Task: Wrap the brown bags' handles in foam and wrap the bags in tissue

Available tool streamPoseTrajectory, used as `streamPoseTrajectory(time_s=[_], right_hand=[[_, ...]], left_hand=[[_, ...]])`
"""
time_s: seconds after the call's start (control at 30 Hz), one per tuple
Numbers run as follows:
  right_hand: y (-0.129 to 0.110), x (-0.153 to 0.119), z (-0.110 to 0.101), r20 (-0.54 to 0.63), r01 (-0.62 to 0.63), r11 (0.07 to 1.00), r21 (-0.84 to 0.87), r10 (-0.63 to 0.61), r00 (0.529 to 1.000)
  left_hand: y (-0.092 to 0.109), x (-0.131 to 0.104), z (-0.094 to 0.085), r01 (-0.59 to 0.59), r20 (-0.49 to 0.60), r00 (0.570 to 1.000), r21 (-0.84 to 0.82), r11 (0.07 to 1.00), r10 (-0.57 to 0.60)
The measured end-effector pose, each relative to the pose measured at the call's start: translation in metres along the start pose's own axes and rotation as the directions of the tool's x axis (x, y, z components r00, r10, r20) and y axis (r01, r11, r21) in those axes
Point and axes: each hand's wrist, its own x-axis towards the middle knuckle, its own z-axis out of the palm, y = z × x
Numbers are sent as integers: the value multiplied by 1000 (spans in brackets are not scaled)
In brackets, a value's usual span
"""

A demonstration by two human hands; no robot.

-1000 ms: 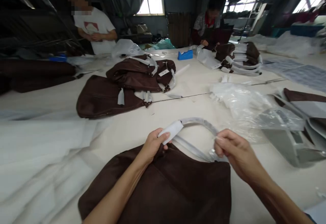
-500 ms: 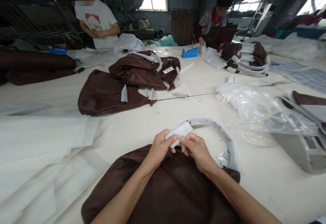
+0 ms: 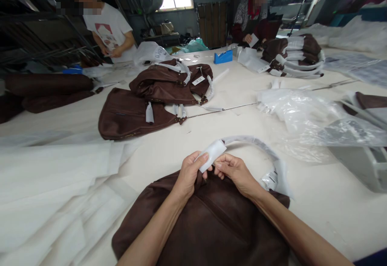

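A dark brown handbag (image 3: 193, 225) lies on the table right in front of me. Its strap (image 3: 256, 145), wrapped in white, arches over the far side. My left hand (image 3: 192, 173) is closed around a white wrapping sheet (image 3: 213, 155) that covers one end of the strap, thumb pressed on top. Just right of it, my right hand (image 3: 231, 171) is closed in a pinch close to the sheet's lower edge; whatever its fingertips hold is too small to make out. A white tag with printed bars (image 3: 270, 179) sits beside the strap's right end.
More brown handbags (image 3: 139, 115) lie beyond, with a stack of bags (image 3: 298, 56) at far right. A blue tape dispenser (image 3: 223, 57) stands at the back. White sheets (image 3: 45, 193) spread left; clear plastic bags (image 3: 296, 109) lie right. Two people stand across the table.
My right fingertips have drawn slightly away from the white wrapping, while my left hand keeps its hold. The view has shifted a little. A co-worker at the back right now lifts a small pale piece.
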Motion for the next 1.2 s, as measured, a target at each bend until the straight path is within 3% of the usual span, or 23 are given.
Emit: streamPoseTrajectory(time_s=[0.13,0.37,0.5,0.63,0.83,1.07,1.2], right_hand=[[3,12,5,8,10,1000,-20,-10,1000],[10,28,15,-80,71,993,-96,-79,994],[10,28,13,-35,119,991,-66,-122,992],[12,29,13,-63,111,992,-52,-114,991],[16,36,12,-128,141,975,-172,-164,978],[11,45,12,-276,141,988,62,-119,954],[5,48,9,-287,53,996,75,-29,957]], left_hand=[[-2,1,-3,33,33,999,-62,998,-31],[-1,2,-3,62,84,995,-98,993,-54],[0,2,-4,79,92,993,-76,994,-72],[3,1,-1,80,99,992,-45,996,-75],[7,4,-3,134,111,984,61,989,-140],[6,11,4,172,221,954,147,974,-202],[7,13,4,160,205,959,172,972,-195]])
